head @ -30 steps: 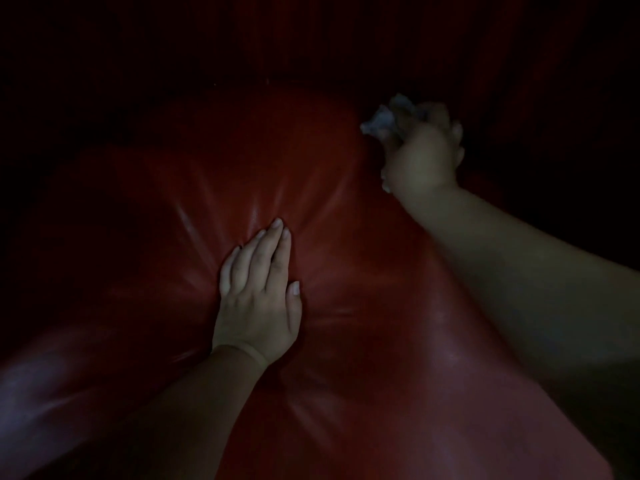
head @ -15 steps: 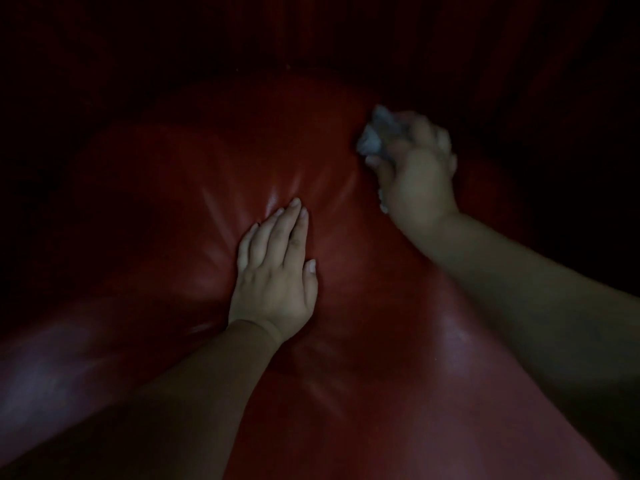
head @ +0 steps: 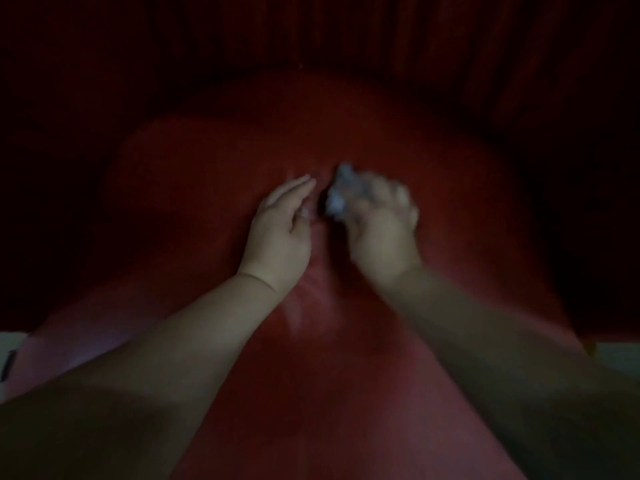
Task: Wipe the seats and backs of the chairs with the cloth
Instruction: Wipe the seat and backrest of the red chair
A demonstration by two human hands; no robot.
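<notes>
A red padded chair seat [head: 194,202] fills the dim view, shiny and dimpled in the middle. My left hand [head: 280,230] rests on the seat with straight fingers, tilted onto its outer edge beside the dimple. My right hand [head: 381,226] is blurred and grips a crumpled pale cloth [head: 341,194], which sticks out at the fingertips and touches the seat just right of my left fingers. The dark red chair back [head: 346,36] rises behind the seat.
Deep shadow covers both sides of the seat. A pale strip of floor [head: 616,355] shows at the right edge, and another pale patch with a dark mark [head: 8,362] lies at the left edge.
My right hand has swept the cloth from the seat's far right down and left to the middle. My left hand has tilted up from flat, and the view has pulled back.
</notes>
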